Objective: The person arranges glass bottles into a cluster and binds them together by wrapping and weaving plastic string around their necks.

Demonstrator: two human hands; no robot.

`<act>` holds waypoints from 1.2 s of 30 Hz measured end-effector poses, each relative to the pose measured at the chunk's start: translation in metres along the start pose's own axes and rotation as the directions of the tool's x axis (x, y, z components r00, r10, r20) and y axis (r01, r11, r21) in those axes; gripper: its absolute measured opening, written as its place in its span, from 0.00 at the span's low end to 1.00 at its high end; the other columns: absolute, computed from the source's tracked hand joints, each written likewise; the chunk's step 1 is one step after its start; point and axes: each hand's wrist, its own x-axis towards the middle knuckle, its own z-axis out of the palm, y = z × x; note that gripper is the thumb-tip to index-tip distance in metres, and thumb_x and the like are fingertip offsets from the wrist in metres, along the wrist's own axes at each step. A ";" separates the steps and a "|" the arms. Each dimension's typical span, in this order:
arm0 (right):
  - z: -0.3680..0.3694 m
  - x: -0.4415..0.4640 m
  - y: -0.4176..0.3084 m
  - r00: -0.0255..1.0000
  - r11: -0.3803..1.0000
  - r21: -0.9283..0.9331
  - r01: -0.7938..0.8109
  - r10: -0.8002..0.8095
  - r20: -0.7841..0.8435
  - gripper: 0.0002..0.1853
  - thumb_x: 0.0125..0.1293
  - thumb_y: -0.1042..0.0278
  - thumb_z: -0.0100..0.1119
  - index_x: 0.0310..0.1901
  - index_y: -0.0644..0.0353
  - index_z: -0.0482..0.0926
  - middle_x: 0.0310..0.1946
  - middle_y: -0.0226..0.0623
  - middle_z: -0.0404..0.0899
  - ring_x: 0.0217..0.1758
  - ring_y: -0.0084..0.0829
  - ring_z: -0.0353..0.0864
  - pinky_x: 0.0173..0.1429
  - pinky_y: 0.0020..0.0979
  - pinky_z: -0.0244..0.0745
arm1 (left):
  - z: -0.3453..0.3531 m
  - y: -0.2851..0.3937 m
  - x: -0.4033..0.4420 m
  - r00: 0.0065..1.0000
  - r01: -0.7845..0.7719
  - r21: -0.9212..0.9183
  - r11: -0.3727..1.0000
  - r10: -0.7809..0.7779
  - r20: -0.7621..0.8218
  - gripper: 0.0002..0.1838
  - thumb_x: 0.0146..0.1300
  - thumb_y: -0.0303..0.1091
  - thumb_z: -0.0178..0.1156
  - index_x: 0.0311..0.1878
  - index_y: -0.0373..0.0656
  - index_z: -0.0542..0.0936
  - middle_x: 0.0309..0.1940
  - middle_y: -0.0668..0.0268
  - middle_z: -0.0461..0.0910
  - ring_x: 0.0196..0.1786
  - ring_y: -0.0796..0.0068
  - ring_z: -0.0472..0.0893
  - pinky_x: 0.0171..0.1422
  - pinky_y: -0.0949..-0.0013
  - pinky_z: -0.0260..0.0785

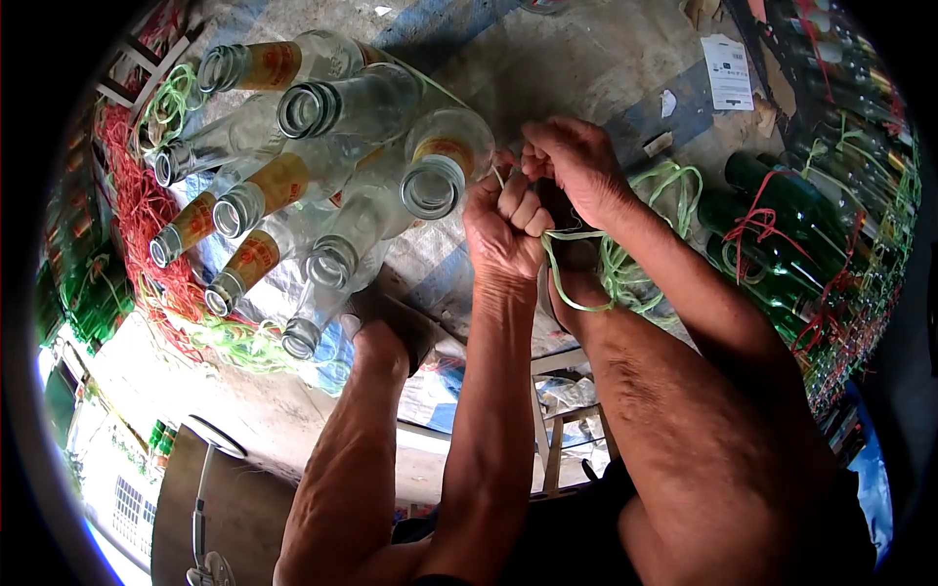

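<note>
Several clear glass bottles [366,103] stand in a cluster left of centre, some with orange-yellow labels. Beside the right edge of the cluster, my left hand [506,220] is a fist around green plastic string [576,235], whose loose end hangs below it. A strand of the string runs along the far side of the bottles toward my hands. Just right of it, my right hand [567,161] is closed with fingertips pinched close to the left fist; what lies between them is too small to make out.
Green bottles [782,234] tied with red string lie at the right. Red string [147,215] is heaped at the left. A white paper [727,73] lies at the upper right. My legs frame my left forearm, with a stool [555,449] below.
</note>
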 end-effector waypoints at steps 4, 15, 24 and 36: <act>0.002 -0.001 -0.002 1.000 1.000 -0.010 -0.020 0.020 -0.018 0.14 0.76 0.61 0.67 0.34 0.59 0.80 0.29 0.31 0.81 0.31 0.22 0.79 0.40 0.26 0.75 | -0.001 0.003 0.000 1.000 0.021 -0.047 0.999 -0.021 0.003 0.13 0.79 0.33 0.47 0.53 0.36 0.77 0.19 0.79 0.50 0.17 0.83 0.47 0.22 0.71 0.40; 0.004 0.002 -0.004 0.998 0.998 0.021 -0.054 0.054 -0.019 0.16 0.72 0.57 0.67 0.33 0.62 0.82 0.29 0.32 0.83 0.33 0.25 0.83 0.42 0.29 0.79 | 0.009 0.000 0.002 0.991 -0.048 0.151 0.987 0.066 -0.118 0.12 0.80 0.36 0.51 0.46 0.36 0.76 0.20 0.80 0.55 0.19 0.84 0.50 0.23 0.73 0.43; 0.004 0.008 -0.007 0.996 0.995 0.038 -0.088 0.088 0.008 0.15 0.70 0.58 0.67 0.32 0.61 0.82 0.29 0.33 0.84 0.32 0.25 0.82 0.41 0.28 0.76 | 0.021 -0.004 0.007 0.936 -0.046 0.397 0.917 0.179 -0.304 0.10 0.75 0.37 0.53 0.41 0.42 0.78 0.22 0.77 0.66 0.20 0.84 0.55 0.23 0.74 0.46; -0.001 0.011 -0.018 0.985 0.993 -0.113 -0.043 0.061 0.164 0.12 0.76 0.63 0.63 0.34 0.59 0.79 0.31 0.33 0.83 0.33 0.25 0.83 0.42 0.28 0.76 | 0.023 -0.012 0.008 0.924 -0.094 0.424 0.901 0.237 -0.300 0.11 0.74 0.37 0.50 0.43 0.44 0.80 0.31 0.71 0.77 0.25 0.82 0.65 0.31 0.74 0.53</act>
